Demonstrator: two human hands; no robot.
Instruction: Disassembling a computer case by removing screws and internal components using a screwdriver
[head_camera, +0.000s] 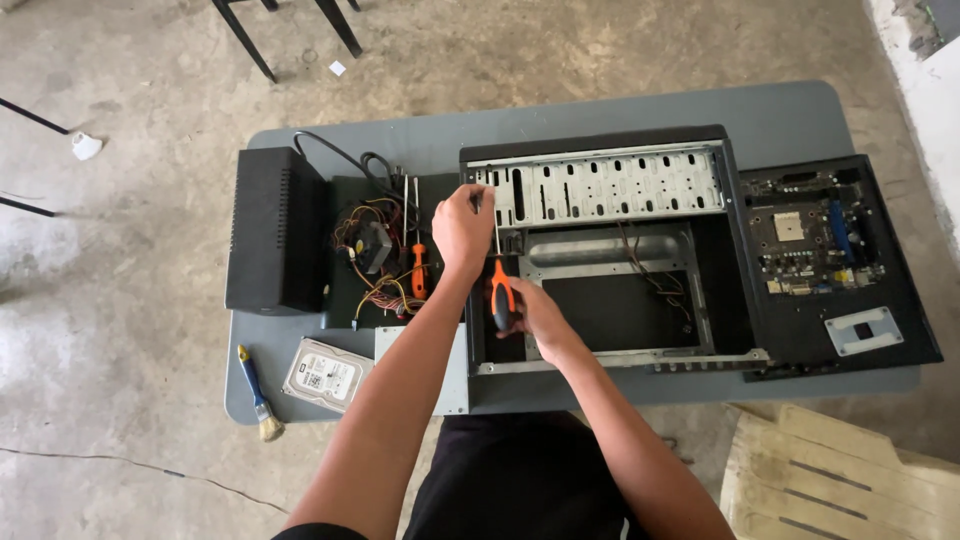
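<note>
Head view showed the right hand (528, 308) gripping an orange screwdriver (501, 292), the left hand (462, 226) pinching its shaft at the open computer case (610, 250). Keeping the shaft straight seemed wise.

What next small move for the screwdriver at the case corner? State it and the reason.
Probably keep the tip seated and turn the handle. The right hand grips the orange-and-black screwdriver, its shaft running up to the top left corner of the open computer case, where the left hand steadies the shaft near its tip. Whether a screw sits there is too small to tell.
</note>
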